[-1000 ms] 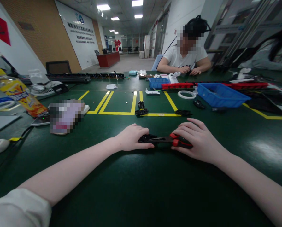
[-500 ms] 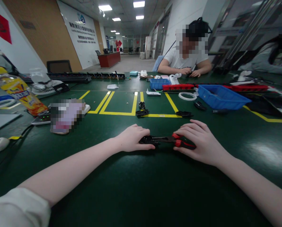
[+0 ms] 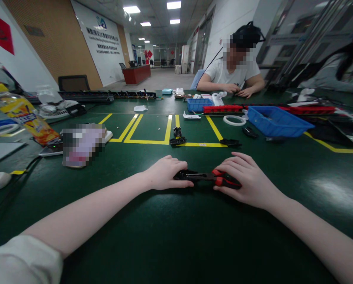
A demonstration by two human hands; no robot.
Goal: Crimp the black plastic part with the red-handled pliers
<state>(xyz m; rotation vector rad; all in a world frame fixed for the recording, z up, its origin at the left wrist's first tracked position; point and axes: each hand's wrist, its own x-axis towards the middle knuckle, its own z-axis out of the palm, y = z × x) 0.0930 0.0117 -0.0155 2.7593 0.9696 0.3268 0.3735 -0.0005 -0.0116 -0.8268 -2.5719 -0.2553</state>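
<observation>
Low over the green table, my left hand (image 3: pixel 165 173) grips a small black part (image 3: pixel 182 175) between thumb and fingers; much of the part is hidden, so its kind is unclear. My right hand (image 3: pixel 244 176) is closed around the red-and-black handles of a pair of pliers (image 3: pixel 227 181). The pliers' long metal jaws point left and meet the black part. Whether the jaws clamp it, I cannot tell. Beyond my hands lie a black jointed piece (image 3: pixel 178 137) and a flat black piece (image 3: pixel 230 142), both by the yellow tape.
A blue bin (image 3: pixel 278 121) stands at the right, with a white tape ring (image 3: pixel 234 120) beside it. To the left are a blurred-out phone-like object (image 3: pixel 83 145) and a drink bottle (image 3: pixel 28 116). Across the table sits another person (image 3: pixel 232 71), hands on the tabletop.
My right hand and the pliers have shifted slightly left, bringing the jaws further over the black part. My left hand has stayed almost still.
</observation>
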